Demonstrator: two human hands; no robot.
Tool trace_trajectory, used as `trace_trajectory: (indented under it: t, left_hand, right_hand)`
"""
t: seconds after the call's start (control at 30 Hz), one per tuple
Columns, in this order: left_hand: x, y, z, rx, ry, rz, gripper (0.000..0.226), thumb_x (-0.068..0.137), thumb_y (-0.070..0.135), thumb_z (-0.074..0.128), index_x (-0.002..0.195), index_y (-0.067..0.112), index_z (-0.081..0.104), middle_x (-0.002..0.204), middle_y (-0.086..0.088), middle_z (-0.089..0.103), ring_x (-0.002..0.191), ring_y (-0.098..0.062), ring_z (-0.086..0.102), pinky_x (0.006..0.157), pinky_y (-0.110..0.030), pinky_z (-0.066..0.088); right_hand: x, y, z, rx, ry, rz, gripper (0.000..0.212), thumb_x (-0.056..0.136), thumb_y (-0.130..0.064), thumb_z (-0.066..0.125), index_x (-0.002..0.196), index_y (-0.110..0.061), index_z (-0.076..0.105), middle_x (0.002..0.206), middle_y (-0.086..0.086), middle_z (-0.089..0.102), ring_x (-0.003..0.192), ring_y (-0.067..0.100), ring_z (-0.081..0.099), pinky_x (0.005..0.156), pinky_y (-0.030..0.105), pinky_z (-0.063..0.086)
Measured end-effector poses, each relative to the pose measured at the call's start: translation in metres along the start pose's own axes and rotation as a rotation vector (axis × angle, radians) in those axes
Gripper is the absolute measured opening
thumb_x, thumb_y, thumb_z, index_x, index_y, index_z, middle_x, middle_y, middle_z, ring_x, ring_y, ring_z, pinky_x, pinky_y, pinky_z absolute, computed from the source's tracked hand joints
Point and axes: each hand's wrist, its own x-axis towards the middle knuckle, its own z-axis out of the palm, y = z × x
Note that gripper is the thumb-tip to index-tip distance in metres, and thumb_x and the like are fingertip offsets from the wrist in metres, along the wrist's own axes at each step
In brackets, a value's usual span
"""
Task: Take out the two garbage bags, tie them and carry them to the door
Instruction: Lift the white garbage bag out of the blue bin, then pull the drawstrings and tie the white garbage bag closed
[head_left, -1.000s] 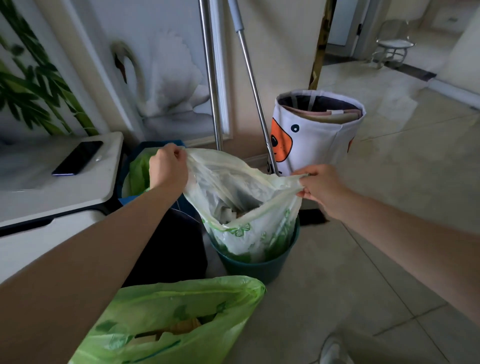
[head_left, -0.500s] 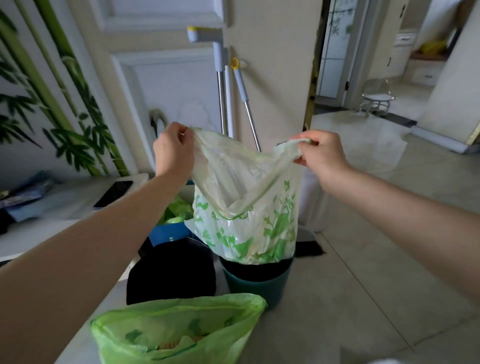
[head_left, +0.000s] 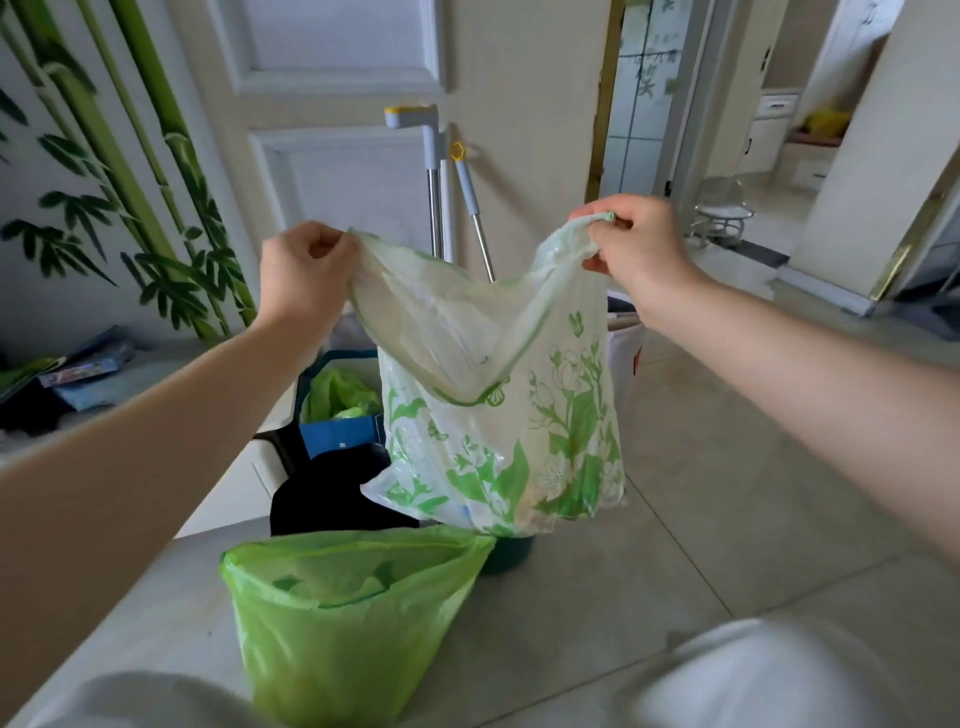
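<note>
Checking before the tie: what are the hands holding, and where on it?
Both hold the printed garbage bag by its rim: left hand grips one side of the mouth, right hand pinches the opposite handle.

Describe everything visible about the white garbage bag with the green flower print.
The white garbage bag is thin, translucent plastic printed with green leaves, flowers and butterflies. It hangs in the air, its mouth open and sagging between two gathered corners. The left hand grips one corner, the right hand pinches the other. Its bottom bulges with dim contents and hangs just above the dark green bin, beyond the plain green garbage bag standing on the floor.
</note>
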Motion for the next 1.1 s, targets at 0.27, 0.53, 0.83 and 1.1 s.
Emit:
trace_trajectory:
  t: [0.27, 0.53, 0.83, 1.1]
  left_hand:
    - [-0.093, -0.052, -0.038, -0.067, -0.065, -0.274, 0.014, 0.078, 0.018, 0.06, 0.066, 0.02, 0.067, 0.061, -0.002, 0.057, 0.058, -0.016, 0.054, 0.054, -0.024, 0.051]
    - [-0.194, -0.148, -0.06, 0.006, -0.085, -0.682, 0.019, 0.086, 0.012, 0.064, 0.067, 0.009, 0.066, 0.056, -0.006, 0.066, 0.045, -0.014, 0.067, 0.048, -0.022, 0.056]
    - [-0.247, -0.22, -0.083, 0.263, -0.138, -0.888, 0.008, 0.084, 0.002, 0.061, 0.079, -0.002, 0.063, 0.064, -0.012, 0.07, 0.048, -0.023, 0.07, 0.063, -0.033, 0.058]
    - [-0.247, -0.234, -0.074, 0.427, -0.026, -0.849, 0.021, 0.076, 0.018, 0.059, 0.058, 0.01, 0.064, 0.056, -0.003, 0.069, 0.058, -0.022, 0.069, 0.064, -0.03, 0.053]
  right_hand:
    - [-0.076, 0.045, -0.031, -0.23, -0.137, 0.105, 0.026, 0.082, 0.0, 0.056, 0.095, -0.013, 0.074, 0.079, 0.001, 0.066, 0.065, 0.013, 0.062, 0.051, 0.016, 0.052]
    - [-0.151, 0.145, -0.037, -0.527, -0.439, 0.401, 0.02, 0.084, 0.008, 0.055, 0.095, 0.002, 0.07, 0.066, 0.005, 0.059, 0.047, 0.009, 0.058, 0.036, 0.013, 0.046]
    - [-0.192, 0.215, -0.024, -0.898, -0.607, 0.581, 0.014, 0.081, -0.001, 0.058, 0.086, -0.01, 0.068, 0.082, 0.012, 0.069, 0.06, 0.02, 0.062, 0.051, 0.022, 0.048]
    - [-0.202, 0.246, -0.027, -0.88, -0.581, 0.824, 0.023, 0.088, -0.011, 0.044, 0.069, -0.005, 0.055, 0.058, 0.012, 0.055, 0.047, 0.022, 0.052, 0.046, 0.022, 0.043]
